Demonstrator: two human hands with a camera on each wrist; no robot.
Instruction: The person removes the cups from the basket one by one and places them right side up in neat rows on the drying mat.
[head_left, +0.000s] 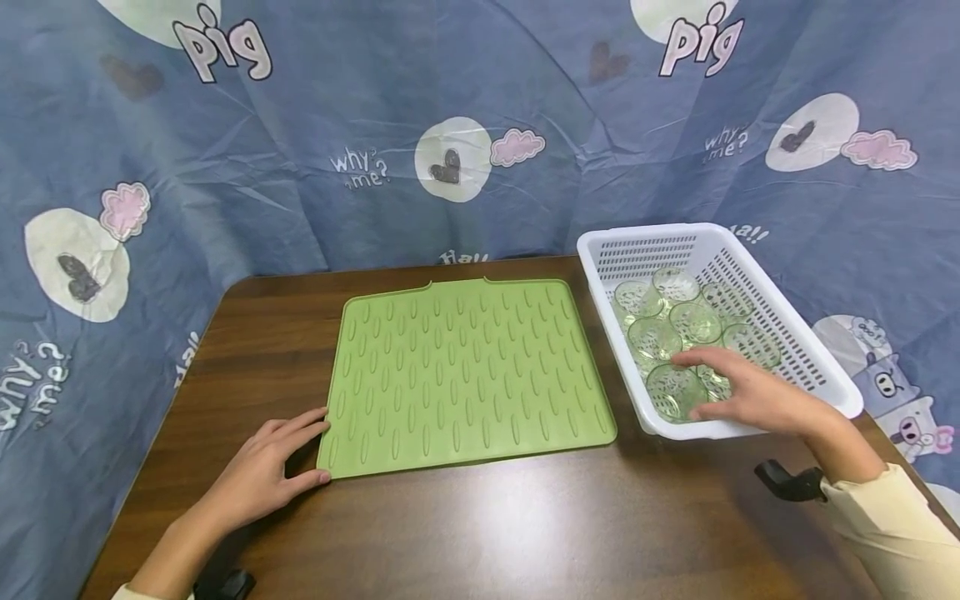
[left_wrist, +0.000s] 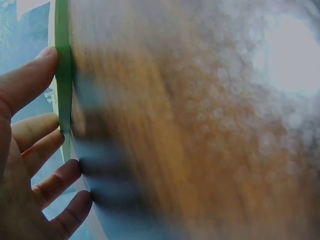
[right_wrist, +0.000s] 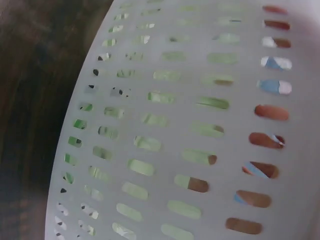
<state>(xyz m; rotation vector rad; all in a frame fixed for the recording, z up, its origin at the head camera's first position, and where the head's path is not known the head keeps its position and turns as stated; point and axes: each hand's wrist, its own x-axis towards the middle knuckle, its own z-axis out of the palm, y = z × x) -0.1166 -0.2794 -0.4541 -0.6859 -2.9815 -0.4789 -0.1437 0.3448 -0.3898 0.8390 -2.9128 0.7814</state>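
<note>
A green ribbed mat [head_left: 465,375] lies flat on the wooden table. At its left edge my left hand [head_left: 262,467] rests with spread fingers, the fingertips and thumb touching the mat's rim; the left wrist view also has this hand [left_wrist: 30,150] against the green edge [left_wrist: 63,75]. My right hand [head_left: 750,396] reaches over the front rim of a white basket [head_left: 795,333]. Its thumb and forefinger are apart beside a green-tinted glass [head_left: 671,392]; whether they touch it I cannot tell. Only the slotted basket wall [right_wrist: 165,120] and parts behind it appear in the right wrist view.
Several more clear green glasses [head_left: 693,321] stand close together in the basket. The basket is to the right of the mat on the brown table [head_left: 480,533]. A blue printed cloth [head_left: 375,208] hangs behind and around the table.
</note>
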